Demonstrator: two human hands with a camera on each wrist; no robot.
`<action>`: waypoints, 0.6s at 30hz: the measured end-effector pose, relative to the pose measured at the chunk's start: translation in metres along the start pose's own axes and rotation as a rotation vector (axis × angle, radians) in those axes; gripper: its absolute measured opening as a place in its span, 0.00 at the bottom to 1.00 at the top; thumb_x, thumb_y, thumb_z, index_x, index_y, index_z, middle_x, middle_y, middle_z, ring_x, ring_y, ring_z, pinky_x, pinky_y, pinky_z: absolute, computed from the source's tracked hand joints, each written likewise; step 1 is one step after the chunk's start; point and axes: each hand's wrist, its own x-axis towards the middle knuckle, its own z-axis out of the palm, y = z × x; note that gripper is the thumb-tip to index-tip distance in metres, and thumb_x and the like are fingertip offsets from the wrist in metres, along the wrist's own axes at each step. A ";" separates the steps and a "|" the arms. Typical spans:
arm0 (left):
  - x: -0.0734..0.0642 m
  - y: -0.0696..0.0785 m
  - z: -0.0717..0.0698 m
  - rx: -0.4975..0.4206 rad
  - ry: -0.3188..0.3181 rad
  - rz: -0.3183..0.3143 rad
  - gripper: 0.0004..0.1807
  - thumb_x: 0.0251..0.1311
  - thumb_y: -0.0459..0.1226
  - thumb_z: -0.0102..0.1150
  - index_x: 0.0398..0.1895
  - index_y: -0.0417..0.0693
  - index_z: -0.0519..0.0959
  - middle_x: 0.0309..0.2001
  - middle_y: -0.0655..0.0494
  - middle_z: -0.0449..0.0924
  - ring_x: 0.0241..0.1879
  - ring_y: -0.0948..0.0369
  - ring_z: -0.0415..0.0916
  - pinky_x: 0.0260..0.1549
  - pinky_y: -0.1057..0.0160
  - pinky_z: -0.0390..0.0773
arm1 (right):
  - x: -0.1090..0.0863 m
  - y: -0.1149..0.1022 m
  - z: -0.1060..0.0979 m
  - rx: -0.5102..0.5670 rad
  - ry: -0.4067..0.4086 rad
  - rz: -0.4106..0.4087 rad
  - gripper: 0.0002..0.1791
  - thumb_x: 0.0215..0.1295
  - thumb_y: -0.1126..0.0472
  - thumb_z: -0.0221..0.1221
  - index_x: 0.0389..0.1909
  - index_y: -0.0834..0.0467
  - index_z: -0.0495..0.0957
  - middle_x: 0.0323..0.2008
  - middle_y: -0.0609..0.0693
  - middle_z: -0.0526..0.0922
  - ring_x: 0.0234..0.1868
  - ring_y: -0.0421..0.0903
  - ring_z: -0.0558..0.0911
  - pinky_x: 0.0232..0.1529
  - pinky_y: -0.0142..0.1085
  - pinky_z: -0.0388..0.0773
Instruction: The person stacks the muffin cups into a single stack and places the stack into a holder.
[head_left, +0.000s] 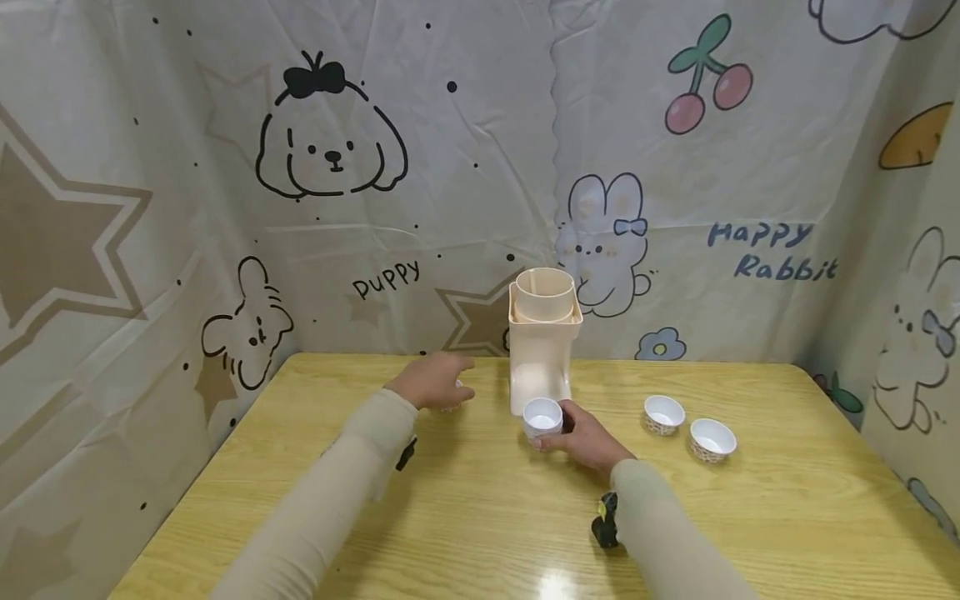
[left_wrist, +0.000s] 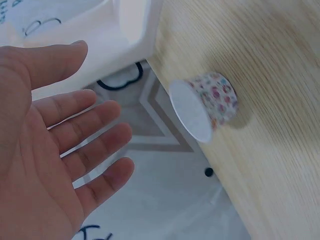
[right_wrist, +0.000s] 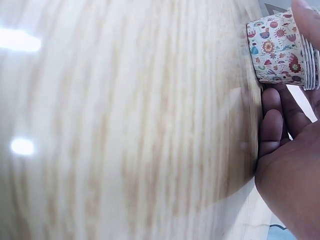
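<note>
My right hand (head_left: 591, 440) grips a nested stack of floral paper baking cups (right_wrist: 277, 50) between thumb and fingers. In the head view, that stack with its white inside stands just in front of a beige plastic dispenser (head_left: 542, 350) with a round tube on top. My left hand (head_left: 433, 380) reaches over the table left of the dispenser, its fingers extended and holding nothing. Beside it is a single floral paper cup (left_wrist: 217, 99), apart from the fingers in the left wrist view; the head view shows mostly the hand covering it.
Two more floral paper cups, one (head_left: 663, 415) behind the other (head_left: 712, 440), stand upright on the right of the wooden table (head_left: 480, 533). A patterned cloth (head_left: 472, 150) with cartoon drawings hangs behind the table and along both sides.
</note>
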 end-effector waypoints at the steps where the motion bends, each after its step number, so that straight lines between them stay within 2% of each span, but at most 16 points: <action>1: -0.001 -0.002 -0.001 -0.007 -0.003 -0.008 0.30 0.67 0.46 0.57 0.70 0.44 0.69 0.65 0.49 0.77 0.62 0.51 0.77 0.64 0.50 0.73 | 0.001 0.000 0.000 -0.001 -0.002 0.000 0.35 0.58 0.58 0.70 0.64 0.63 0.68 0.60 0.61 0.77 0.61 0.57 0.76 0.65 0.54 0.70; 4: -0.002 -0.007 -0.002 -0.018 -0.005 -0.018 0.30 0.67 0.45 0.57 0.70 0.44 0.69 0.69 0.49 0.72 0.68 0.49 0.70 0.67 0.49 0.71 | 0.002 0.001 0.000 -0.004 -0.005 0.007 0.35 0.58 0.58 0.70 0.64 0.63 0.68 0.60 0.61 0.77 0.61 0.57 0.76 0.65 0.54 0.70; 11: -0.003 -0.014 -0.001 -0.047 0.015 -0.027 0.29 0.66 0.44 0.58 0.69 0.43 0.70 0.68 0.47 0.73 0.68 0.48 0.70 0.67 0.48 0.70 | 0.001 -0.002 0.001 -0.006 -0.001 0.021 0.35 0.57 0.57 0.70 0.63 0.63 0.68 0.60 0.61 0.77 0.62 0.57 0.75 0.66 0.55 0.69; 15: 0.001 -0.025 0.005 -0.078 0.025 -0.031 0.29 0.66 0.43 0.57 0.69 0.42 0.70 0.68 0.46 0.73 0.68 0.47 0.69 0.67 0.48 0.70 | 0.001 -0.001 0.001 0.004 -0.002 0.025 0.35 0.57 0.58 0.70 0.64 0.63 0.68 0.60 0.62 0.77 0.61 0.57 0.76 0.64 0.53 0.70; 18: 0.007 -0.038 0.014 -0.104 0.022 -0.063 0.31 0.65 0.45 0.58 0.70 0.43 0.69 0.69 0.47 0.72 0.69 0.47 0.69 0.66 0.47 0.71 | 0.000 -0.001 0.000 0.006 -0.004 0.019 0.35 0.57 0.59 0.70 0.63 0.64 0.68 0.59 0.62 0.77 0.60 0.57 0.76 0.63 0.53 0.72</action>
